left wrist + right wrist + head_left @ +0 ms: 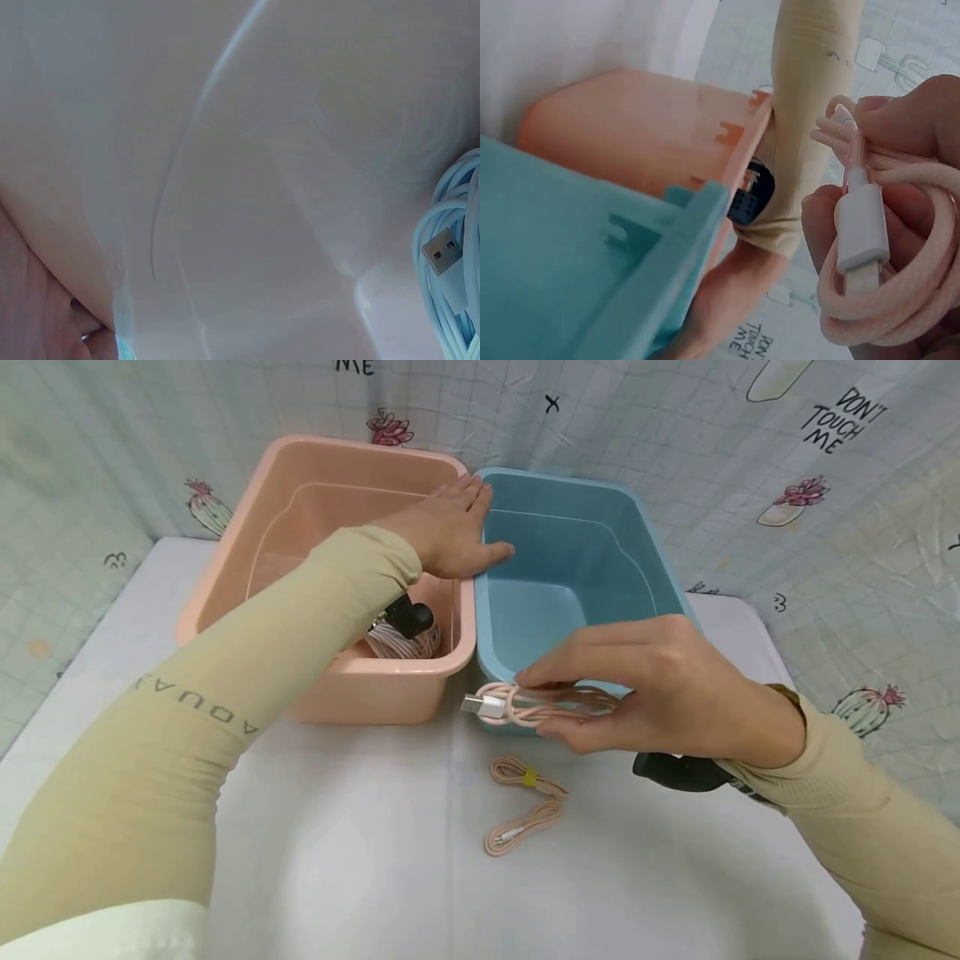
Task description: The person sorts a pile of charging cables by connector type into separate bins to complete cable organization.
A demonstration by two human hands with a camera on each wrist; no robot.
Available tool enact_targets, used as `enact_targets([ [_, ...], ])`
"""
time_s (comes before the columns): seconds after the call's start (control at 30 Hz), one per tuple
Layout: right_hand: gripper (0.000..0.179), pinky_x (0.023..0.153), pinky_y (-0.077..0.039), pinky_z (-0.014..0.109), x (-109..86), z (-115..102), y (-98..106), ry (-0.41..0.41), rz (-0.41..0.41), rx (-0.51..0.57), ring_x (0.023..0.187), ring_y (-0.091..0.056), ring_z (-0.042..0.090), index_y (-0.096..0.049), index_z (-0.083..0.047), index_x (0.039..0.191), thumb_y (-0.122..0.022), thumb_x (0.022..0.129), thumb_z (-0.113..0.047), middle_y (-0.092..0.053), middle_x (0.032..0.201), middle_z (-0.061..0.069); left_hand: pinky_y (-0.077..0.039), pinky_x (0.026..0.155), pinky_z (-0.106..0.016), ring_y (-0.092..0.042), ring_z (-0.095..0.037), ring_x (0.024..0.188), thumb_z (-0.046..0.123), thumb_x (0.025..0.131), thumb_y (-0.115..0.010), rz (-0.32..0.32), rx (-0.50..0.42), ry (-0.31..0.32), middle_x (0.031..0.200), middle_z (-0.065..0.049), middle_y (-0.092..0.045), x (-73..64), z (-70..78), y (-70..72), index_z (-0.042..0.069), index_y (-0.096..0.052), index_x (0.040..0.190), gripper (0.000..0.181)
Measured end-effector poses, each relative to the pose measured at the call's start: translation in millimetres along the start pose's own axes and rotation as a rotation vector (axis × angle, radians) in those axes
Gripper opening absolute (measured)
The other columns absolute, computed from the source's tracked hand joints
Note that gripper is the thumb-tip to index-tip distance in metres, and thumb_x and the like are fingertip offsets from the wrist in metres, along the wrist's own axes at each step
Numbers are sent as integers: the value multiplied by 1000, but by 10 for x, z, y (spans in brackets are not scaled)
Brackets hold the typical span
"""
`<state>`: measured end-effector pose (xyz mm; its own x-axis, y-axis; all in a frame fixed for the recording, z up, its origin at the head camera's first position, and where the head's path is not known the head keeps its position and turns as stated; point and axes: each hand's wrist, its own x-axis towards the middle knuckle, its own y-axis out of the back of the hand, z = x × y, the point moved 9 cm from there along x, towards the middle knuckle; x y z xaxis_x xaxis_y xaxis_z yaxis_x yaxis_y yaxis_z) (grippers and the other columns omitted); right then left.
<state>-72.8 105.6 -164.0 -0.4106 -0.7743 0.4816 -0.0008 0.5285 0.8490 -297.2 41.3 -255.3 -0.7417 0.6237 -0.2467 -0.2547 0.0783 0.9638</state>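
Observation:
My right hand (542,707) pinches a coiled pink braided cable (501,704) with a white USB plug, just above the table in front of the blue bin (660,577). In the right wrist view the cable (870,300) lies looped between my fingers (915,120). Resting flat with straight fingers, my left hand (450,527) lies on the rims where the pink bin (225,577) and the blue bin meet. A second pink cable (525,802) with a yellow tie lies on the table below my right hand.
A pale cable coil (401,643) sits in the pink bin's near right corner. The left wrist view shows a light blue coiled cable (450,262) with a USB plug on a pale bin floor. White table (337,843), patterned cloth walls (825,527) around.

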Motion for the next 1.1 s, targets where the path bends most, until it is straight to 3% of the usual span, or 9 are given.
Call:
enact_targets([
  [0.4,29,73,-57,14,142,262,276,-114,13,49,79,-69,-5,-77,-10,99,-83,71,-8,-76,91,-4,4,128,-47,17,-33,153,64,97,-19,27,-3,-25,162,-19,20,0,37,1,0,15,153,92],
  [0.7,30,75,-58,14,179,625,442,-325,57,47,79,-70,-2,-76,-6,103,-81,74,0,-76,94,5,4,128,-48,16,-34,153,61,98,-18,36,8,-23,162,-19,18,7,28,13,-1,14,153,89],
  [1.1,30,77,-55,8,99,1149,535,-497,108,-69,81,-70,-6,-75,-13,108,-80,78,-12,-76,97,5,5,128,-46,17,-32,153,65,97,-21,49,-16,-12,162,-18,19,4,11,6,0,15,153,93],
])
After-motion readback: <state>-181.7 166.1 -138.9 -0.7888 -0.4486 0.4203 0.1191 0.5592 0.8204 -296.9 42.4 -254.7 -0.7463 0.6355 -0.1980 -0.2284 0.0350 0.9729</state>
